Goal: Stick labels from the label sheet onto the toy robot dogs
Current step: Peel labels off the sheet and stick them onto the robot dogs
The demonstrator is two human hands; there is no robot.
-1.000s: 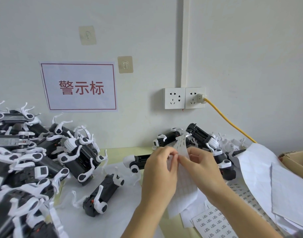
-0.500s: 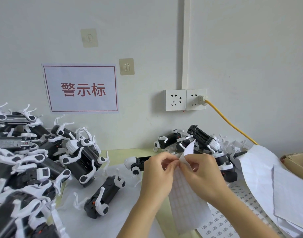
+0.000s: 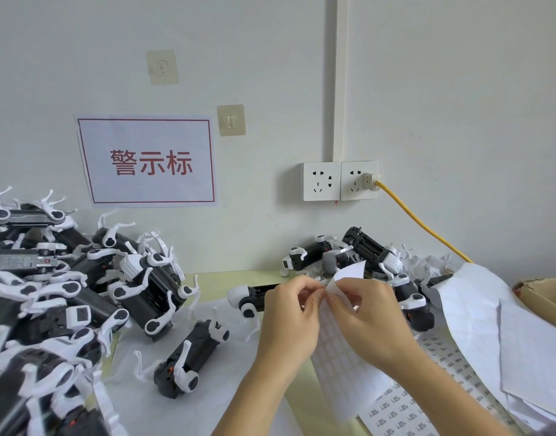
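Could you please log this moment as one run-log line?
left hand: pinches label sheet | right hand: pinches sheet | stage: peeling label

Two bare arms reach up from the bottom of the view, and the hands meet in the middle. The left hand (image 3: 289,313) is seen from the back, with its wrist bent a little and its fingers curled in toward the thumb. It pinches the edge of the sheet (image 3: 339,350) at the top. The right hand (image 3: 361,316) sits just beside it, also seen from the back. Its thumb and first finger pinch the same edge (the fingertips of both hands almost touch). The right forearm slants down to the right corner, and the left forearm goes down toward the bottom middle.
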